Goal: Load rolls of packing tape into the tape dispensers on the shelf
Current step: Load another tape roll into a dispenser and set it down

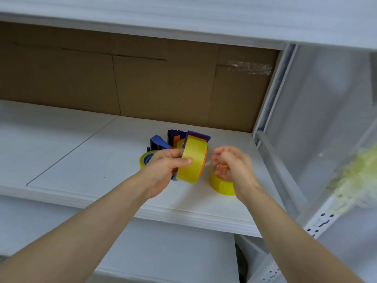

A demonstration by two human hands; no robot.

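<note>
Standing on edge just above the shelf (102,160), a tape roll (192,160) of translucent yellow is seen near the middle of the view. An orange rim is shown along its right edge and a blue part at its lower left.

Behind it a purple dispenser (199,136) and a blue dispenser (158,141) are crowded together with other dark and orange parts that cannot be told apart. A second roll (221,185), also yellow, is laid flat on the shelf to the right, and a third roll (143,160) is partly seen at the left, behind the wrist.

The tape roll is gripped by the left hand (167,170), with the thumb laid across its outer face and the fingers wrapped round behind. The right hand (230,162) is held just beside it, over the second roll, with its fingers curled inward. A small orange bit is glimpsed among them, but whether anything is pinched cannot be told. Both bare forearms are stretched forward from the lower corners.

The shelf is made of white boards with a seam running across them. Its back is closed with brown cardboard (142,82), on which a strip of clear tape (251,67) is stuck at the upper right. An upper shelf (183,17) is seen overhead, a white perforated upright (320,223) at the right, and a blurred pale yellow-green fluffy object (359,180) beyond it.
</note>
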